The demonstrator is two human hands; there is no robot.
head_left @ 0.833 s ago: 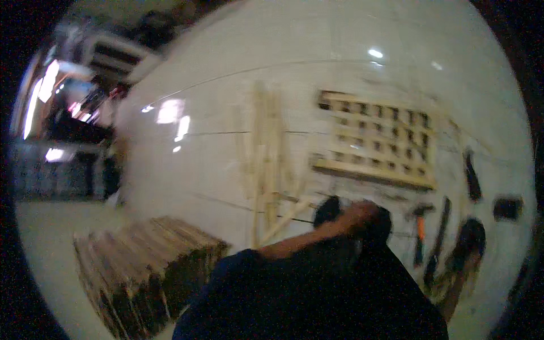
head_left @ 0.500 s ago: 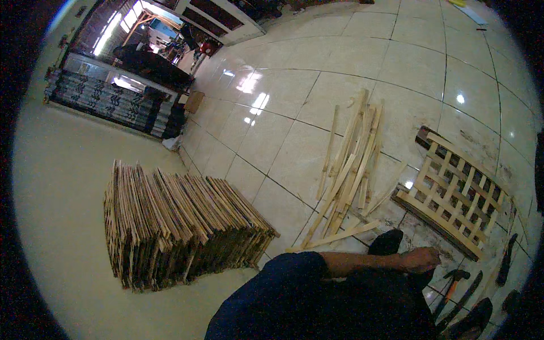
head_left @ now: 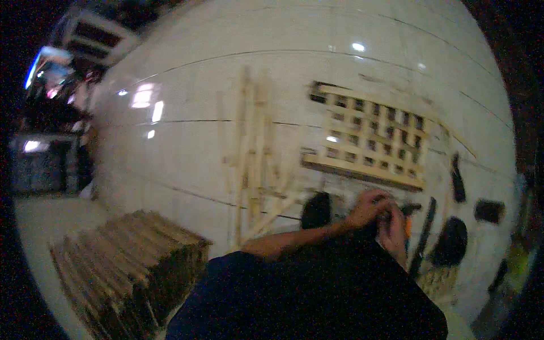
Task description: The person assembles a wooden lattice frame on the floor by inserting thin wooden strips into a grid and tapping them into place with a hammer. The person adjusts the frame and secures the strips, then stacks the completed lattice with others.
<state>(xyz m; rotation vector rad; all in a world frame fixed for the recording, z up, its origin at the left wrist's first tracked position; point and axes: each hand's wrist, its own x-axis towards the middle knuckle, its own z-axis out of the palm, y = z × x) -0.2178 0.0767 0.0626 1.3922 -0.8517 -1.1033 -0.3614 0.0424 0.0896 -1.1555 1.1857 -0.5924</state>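
Observation:
My left hand [head_left: 368,208] and my right hand [head_left: 392,229] meet above my dark-clothed lap. The fingers of both are bent and bunched together at the tips; blur hides whatever small thing they may hold. Just beyond them on the tiled floor lies a woven lattice panel of pale bamboo strips [head_left: 362,174], framed by thicker bars at two sides. A hammer [head_left: 412,207] with an orange handle lies right beside my right hand, partly hidden by it. Next to it is a long dark blade-like tool [head_left: 422,241].
Loose bamboo strips [head_left: 249,153] lie left of the lattice. A thick stack of slatted pieces [head_left: 130,255] stands at the lower left. My dark-shod feet [head_left: 316,211] are on either side of my hands. Farther right are a dark elongated object [head_left: 458,178] and a dark block [head_left: 490,211].
My view has swung to the right, so the lattice, strips and stack sit farther left. My right hand has come into view and joined my left.

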